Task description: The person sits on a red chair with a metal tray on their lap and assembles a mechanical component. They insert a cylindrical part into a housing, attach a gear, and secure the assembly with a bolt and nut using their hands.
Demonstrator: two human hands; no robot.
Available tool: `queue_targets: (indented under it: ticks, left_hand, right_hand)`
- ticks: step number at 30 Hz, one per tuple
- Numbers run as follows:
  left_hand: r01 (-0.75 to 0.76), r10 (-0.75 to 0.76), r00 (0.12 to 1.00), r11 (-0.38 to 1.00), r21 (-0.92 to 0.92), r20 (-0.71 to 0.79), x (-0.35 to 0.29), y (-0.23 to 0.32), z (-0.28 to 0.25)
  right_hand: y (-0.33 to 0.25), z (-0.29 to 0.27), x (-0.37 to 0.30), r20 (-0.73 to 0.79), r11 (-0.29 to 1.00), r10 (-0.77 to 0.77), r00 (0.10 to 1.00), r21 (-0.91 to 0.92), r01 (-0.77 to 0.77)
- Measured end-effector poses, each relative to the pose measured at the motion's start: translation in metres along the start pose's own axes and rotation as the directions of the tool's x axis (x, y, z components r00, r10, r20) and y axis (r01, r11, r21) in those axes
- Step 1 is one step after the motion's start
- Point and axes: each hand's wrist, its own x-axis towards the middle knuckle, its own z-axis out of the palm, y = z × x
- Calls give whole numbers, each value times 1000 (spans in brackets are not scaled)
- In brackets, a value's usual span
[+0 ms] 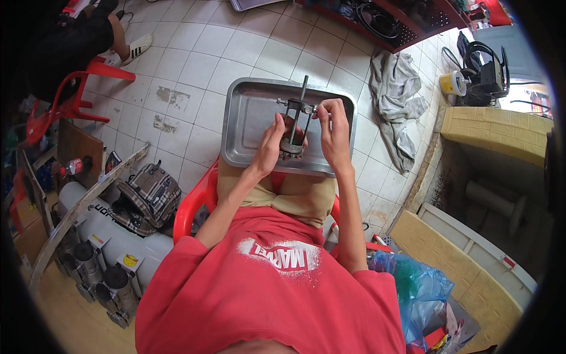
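A metal puller point(304, 94) with a long centre rod, a crossbar and side legs stands over a steel tray point(237, 121) on my lap. At its lower end is a dark round toothed metal part point(290, 147). My left hand point(271, 143) is closed around the puller's left side, low by the round part; its far fingers are hidden behind the legs. With bent fingers pinched together, my right hand point(336, 133) grips the right end of the crossbar, at a small bolt. Exactly what lies between those fingertips is covered.
Past the tray's right side a grey cloth point(396, 106) lies on the tiled floor. A person sits on a red chair point(73, 97) at the far left. A plaid bag point(150, 197) rests on a white cylinder at left. A blue plastic bag point(418, 289) sits at my right.
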Motion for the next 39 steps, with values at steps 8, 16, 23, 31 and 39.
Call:
queue_targets:
  ticks: [8, 16, 23, 31, 39]
  left_hand:
    - [17, -16, 1000, 999, -43, 21, 0, -1, -1]
    - [33, -14, 996, 978, -204, 93, 0, 2, -6]
    - [74, -56, 995, 969, -236, 83, -1, 17, 0]
    - [89, -68, 993, 965, -246, 94, 0, 14, -2]
    - [112, -85, 992, 933, -341, 93, -2, 13, -3]
  right_hand:
    - [8, 10, -5, -74, 997, -64, 995, 37, 66]
    - [2, 1, -2, 7, 999, 15, 1000, -42, -14]
    - [14, 5, -6, 56, 978, 196, 979, 56, -199]
    - [26, 8, -9, 69, 967, 215, 974, 123, -223]
    - [14, 10, -8, -21, 996, 46, 999, 71, -44]
